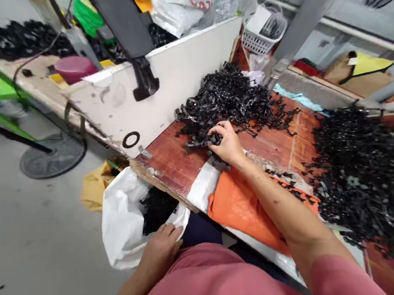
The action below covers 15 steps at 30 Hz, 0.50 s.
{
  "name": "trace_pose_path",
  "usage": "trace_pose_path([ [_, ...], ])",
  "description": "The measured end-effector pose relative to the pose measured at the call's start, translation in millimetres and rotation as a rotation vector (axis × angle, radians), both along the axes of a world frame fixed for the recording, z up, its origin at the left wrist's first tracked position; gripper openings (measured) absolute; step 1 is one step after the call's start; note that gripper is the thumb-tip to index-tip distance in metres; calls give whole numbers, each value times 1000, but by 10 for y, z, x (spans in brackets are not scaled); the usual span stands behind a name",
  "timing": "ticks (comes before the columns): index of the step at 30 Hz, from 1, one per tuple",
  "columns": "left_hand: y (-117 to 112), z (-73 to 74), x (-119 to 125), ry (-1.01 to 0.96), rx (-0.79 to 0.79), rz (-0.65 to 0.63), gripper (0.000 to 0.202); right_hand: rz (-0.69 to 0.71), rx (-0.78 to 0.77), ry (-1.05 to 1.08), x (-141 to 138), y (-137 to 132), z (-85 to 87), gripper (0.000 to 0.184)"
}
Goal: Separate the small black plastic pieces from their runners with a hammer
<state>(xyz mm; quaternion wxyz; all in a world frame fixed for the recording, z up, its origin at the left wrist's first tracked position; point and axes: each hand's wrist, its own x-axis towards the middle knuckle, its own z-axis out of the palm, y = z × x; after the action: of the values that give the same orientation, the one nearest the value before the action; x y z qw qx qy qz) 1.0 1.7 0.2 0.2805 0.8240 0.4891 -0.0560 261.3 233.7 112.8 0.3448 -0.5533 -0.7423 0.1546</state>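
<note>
Right hand [228,144] on black parts [215,139], left hand [162,247] at one bag [119,220]
Right fingers grip parts, too bunched to count; one heap [233,94] lies just beyond them, a second heap [361,169] well to their right, one orange sheet [231,201] just this side; left fingers clasp the bag's rim.

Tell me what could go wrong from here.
Some black parts could slip from the grip of the right hand, since they are bunched loosely at its fingers. The white bag might sag if the left hand, now at its rim, let go. The right forearm, crossing the orange material, might brush off loose pieces lying there.
</note>
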Motion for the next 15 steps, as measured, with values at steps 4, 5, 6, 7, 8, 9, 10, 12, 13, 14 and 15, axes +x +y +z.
trace_pose_path([
  [4, 48, 43, 24, 0, -13, 12, 22, 123, -14, -46, -306, -129, -40, 24],
  [5, 52, 63, 26, 4, -15, 10, 22, 134, -22, -55, -365, -155, -55, 24],
  [6, 52, 82, 25, 9, -18, 8, 21, 141, -27, -57, -418, -182, -67, 25],
  [7, 50, 99, 23, 12, -19, 5, 20, 148, -29, -51, -465, -210, -73, 26],
  [8, 46, 110, 19, 15, -18, 3, 19, 153, -28, -41, -506, -243, -69, 27],
  [9, 41, 116, 15, 17, -17, 2, 18, 160, -25, -29, -544, -282, -54, 27],
  [10, 34, 115, 10, 17, -14, 1, 18, 165, -21, -18, -579, -329, -28, 28],
  [12, 19, 93, -1, 13, -11, 0, 17, 179, -12, -9, -655, -453, 47, 29],
  [13, 14, 74, -6, 8, -9, 4, 18, 192, -13, -14, -702, -526, 85, 30],
  [14, 9, 52, -10, 2, -7, 10, 18, 210, -20, -22, -757, -604, 115, 32],
  [15, 7, 29, -15, -7, -4, 16, 18, 231, -35, -31, -822, -684, 130, 34],
])
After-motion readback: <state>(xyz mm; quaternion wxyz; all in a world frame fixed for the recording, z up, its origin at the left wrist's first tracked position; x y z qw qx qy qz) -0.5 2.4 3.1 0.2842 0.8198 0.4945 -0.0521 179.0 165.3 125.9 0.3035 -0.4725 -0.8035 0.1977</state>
